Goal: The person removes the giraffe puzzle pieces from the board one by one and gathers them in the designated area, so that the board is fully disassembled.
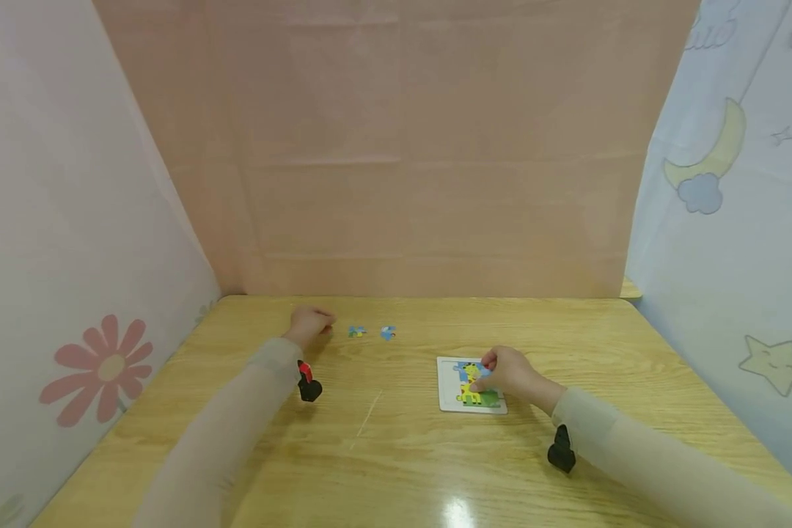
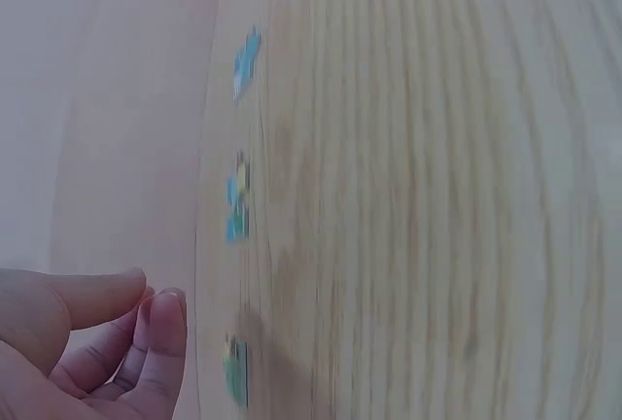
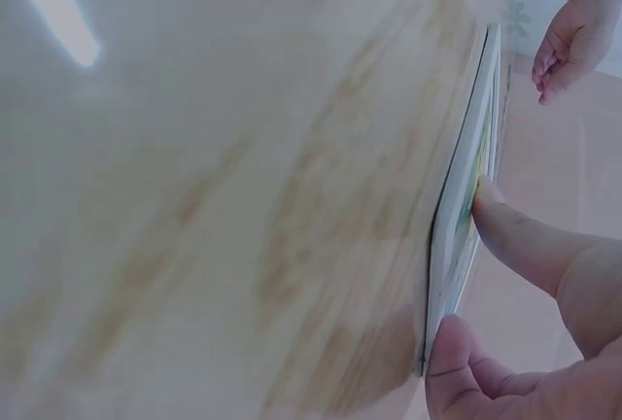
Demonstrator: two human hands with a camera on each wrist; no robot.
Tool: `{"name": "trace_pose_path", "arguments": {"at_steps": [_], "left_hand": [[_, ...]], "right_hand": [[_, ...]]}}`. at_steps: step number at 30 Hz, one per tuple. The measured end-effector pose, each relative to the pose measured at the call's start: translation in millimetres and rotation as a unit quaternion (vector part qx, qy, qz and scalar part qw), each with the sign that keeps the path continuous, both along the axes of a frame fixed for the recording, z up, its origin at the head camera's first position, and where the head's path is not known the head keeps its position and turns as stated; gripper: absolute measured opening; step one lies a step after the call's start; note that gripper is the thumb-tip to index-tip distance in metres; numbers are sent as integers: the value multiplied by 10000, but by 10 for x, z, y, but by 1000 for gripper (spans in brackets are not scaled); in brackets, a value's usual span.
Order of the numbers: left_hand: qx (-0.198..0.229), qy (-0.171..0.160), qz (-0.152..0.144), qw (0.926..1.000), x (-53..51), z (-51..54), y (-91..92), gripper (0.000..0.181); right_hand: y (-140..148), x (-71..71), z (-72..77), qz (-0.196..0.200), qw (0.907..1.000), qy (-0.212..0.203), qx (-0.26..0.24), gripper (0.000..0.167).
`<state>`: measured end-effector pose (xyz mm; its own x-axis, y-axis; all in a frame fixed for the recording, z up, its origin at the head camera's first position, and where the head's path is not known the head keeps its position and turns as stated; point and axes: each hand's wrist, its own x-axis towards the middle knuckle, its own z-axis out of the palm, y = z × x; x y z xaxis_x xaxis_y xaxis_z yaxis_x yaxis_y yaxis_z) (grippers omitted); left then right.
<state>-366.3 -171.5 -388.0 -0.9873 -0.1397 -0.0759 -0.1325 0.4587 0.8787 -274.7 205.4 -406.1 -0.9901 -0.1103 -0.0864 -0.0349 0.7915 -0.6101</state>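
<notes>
A white-framed jigsaw puzzle board (image 1: 444, 385) lies flat on the table to the right, with a partly filled giraffe picture in it. My right hand (image 1: 511, 372) holds it, thumb (image 3: 520, 235) on the picture and curled fingertips against its edge. At the far left, my left hand (image 1: 309, 325) hovers low with loosely curled fingers; no piece shows between thumb and fingertips. Close by its fingers is a green jigsaw piece (image 2: 236, 371). Beyond it on the table lie a blue, yellow and green piece (image 1: 357, 332) and a light blue and white piece (image 1: 388, 333).
The wooden table (image 1: 396, 455) ends at a pinkish-brown backdrop (image 1: 396, 161). Pale printed sheets stand at both sides, with a red flower (image 1: 110, 367) on the left and a moon (image 1: 716, 150) on the right. Black devices (image 1: 309, 383) are strapped to both wrists.
</notes>
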Motion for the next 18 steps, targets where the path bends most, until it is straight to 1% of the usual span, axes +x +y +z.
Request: {"name": "trace_pose_path", "arguments": {"at_steps": [2,5,7,10,14,18], "left_hand": [[106,-9,-141,9998,17,12,82,27],[109,-60,-273,9995,38,13,217,26],[109,-105,-426,9990,52,9,309,25],[235,-177,-688,9972,87,17,471,25],[430,-260,-1042,9933,161,35,688,24],[566,-290,-1314,9893,244,18,871,23]], "right_hand": [[5,-7,1,7,10000,9,26,57],[9,-16,-5,2,10000,-22,37,56],[9,-13,-1,-6,10000,-67,15,56],[13,-6,14,-4,9999,-113,-8,56],[19,2,34,-12,9999,-118,-37,56],[26,6,31,-12,9999,-121,-39,57]]}}
